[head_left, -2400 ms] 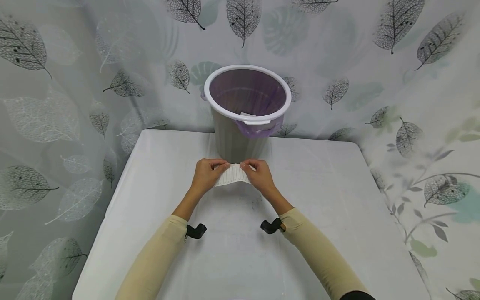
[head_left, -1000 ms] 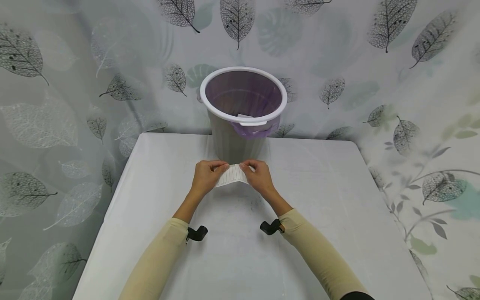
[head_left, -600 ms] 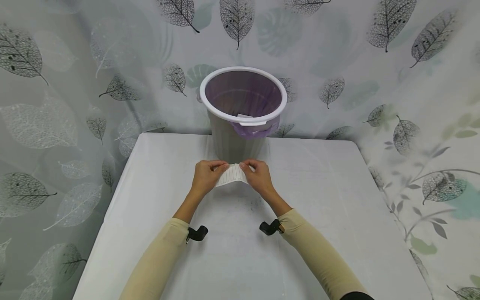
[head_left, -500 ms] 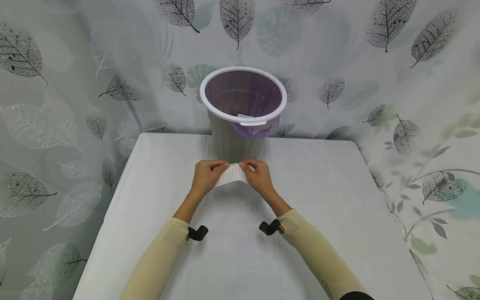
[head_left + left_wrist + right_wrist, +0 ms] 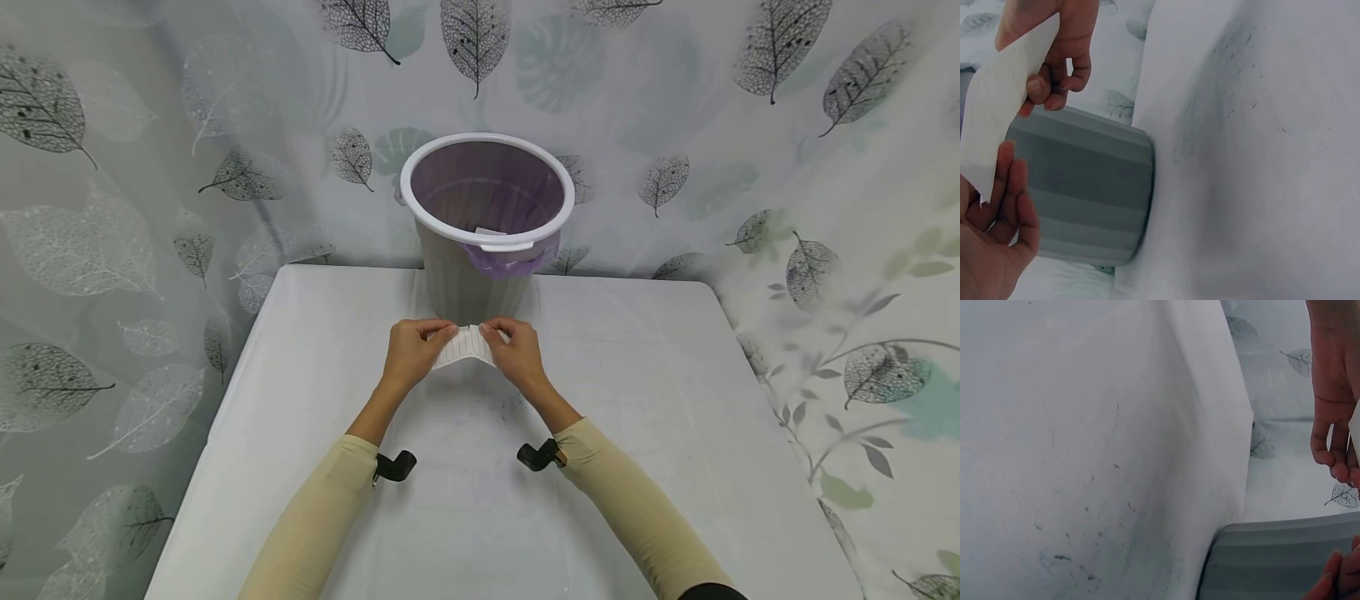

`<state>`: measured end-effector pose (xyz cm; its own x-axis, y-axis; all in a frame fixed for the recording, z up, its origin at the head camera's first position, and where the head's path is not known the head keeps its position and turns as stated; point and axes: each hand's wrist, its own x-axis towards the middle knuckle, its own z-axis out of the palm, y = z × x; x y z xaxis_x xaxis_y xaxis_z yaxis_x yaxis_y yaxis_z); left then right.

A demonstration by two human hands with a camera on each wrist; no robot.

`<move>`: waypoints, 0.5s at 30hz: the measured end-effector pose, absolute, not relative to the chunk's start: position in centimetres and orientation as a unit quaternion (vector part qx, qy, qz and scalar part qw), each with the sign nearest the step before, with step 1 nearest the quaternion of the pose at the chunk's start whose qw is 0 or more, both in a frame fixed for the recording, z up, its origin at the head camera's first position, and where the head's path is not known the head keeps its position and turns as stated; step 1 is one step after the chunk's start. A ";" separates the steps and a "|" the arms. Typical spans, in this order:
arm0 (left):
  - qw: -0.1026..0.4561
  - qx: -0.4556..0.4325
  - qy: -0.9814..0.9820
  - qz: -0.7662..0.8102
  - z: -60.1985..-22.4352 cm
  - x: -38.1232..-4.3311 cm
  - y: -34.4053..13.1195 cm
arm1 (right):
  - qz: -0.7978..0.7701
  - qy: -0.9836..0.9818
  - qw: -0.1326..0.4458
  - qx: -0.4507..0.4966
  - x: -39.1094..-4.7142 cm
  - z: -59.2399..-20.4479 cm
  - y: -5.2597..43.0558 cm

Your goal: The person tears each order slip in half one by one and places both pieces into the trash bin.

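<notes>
A small strip of white paper with dark ruled lines [image 5: 463, 347] is stretched between both hands just above the table, bent to a peak in its middle. My left hand [image 5: 408, 350] pinches its left end between thumb and fingers. At the right end my right hand [image 5: 519, 350] pinches it the same way. The left wrist view shows the paper's pale back [image 5: 997, 94], with the right hand above and the left hand below. Only a sliver of paper shows in the right wrist view. Right behind the hands stands a grey bin [image 5: 476, 287] with a white rim.
A purple bag [image 5: 513, 262] lines the bin and hangs over its front. Inside lies a white scrap [image 5: 490, 232]. Dark specks [image 5: 510, 407] mark the white tabletop [image 5: 637, 400] before the hands. A leaf-print curtain [image 5: 615, 75] surrounds the table's back and sides.
Both hands keep nearly the same place and pinch. The paper's lower edge has risen slightly and its middle bends more sharply. The head view has shifted a little since the oldest frame.
</notes>
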<state>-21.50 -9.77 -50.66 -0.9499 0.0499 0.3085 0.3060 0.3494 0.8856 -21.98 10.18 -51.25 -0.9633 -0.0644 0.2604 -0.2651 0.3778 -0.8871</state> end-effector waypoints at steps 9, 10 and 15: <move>0.122 -0.111 -0.813 -0.558 -50.9 -21.5 -9.7 | 0.545 -0.828 0.098 0.090 -22.0 -51.3 10.0; 0.123 -0.111 -0.814 -0.558 -50.9 -21.5 -9.7 | 0.545 -0.828 0.098 0.089 -22.0 -51.2 10.0; 0.122 -0.104 -0.813 -0.559 -50.8 -21.5 -9.7 | 0.544 -0.829 0.098 0.083 -22.1 -51.4 10.0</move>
